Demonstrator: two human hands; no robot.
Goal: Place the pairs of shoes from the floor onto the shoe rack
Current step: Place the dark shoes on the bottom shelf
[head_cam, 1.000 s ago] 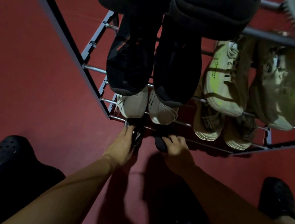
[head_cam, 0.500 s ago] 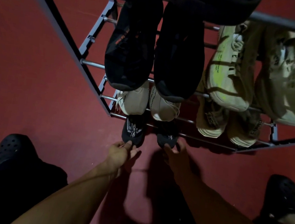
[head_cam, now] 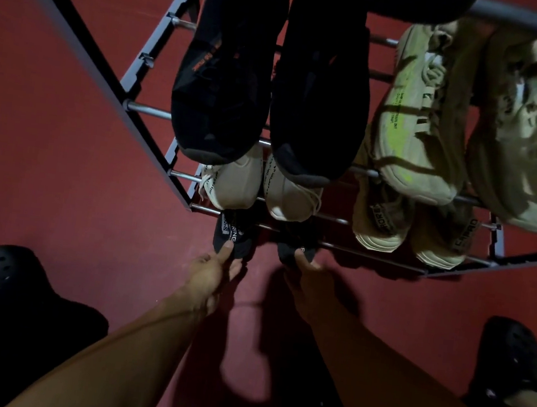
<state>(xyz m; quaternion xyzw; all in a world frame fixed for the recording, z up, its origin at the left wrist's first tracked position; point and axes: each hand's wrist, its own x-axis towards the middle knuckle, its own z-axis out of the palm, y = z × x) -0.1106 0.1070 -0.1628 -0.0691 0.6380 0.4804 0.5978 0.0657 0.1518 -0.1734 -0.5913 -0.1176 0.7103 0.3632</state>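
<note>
A pair of black shoes lies on the lowest rails of the shoe rack [head_cam: 157,112], heels toward me. My left hand [head_cam: 216,269] reaches the left black shoe [head_cam: 233,234], its thumb lying on the heel and its fingers stretched beside it. At the heel of the right black shoe [head_cam: 294,246], my right hand [head_cam: 311,270] touches with thumb and fingertips; it is in deep shadow. Neither hand is wrapped round a shoe.
Higher rails hold white sneakers [head_cam: 236,184], beige slip-ons [head_cam: 381,216], large black shoes [head_cam: 225,74] and yellow-green sneakers [head_cam: 420,120]. The floor [head_cam: 47,161] is red. My feet in black clogs [head_cam: 2,270] stand at the left and right [head_cam: 510,361] of my arms.
A second ago both hands held the black shoes at the rack's front. The shoes now lie further in on the lowest rails, and my hands have drawn back to the heels.
</note>
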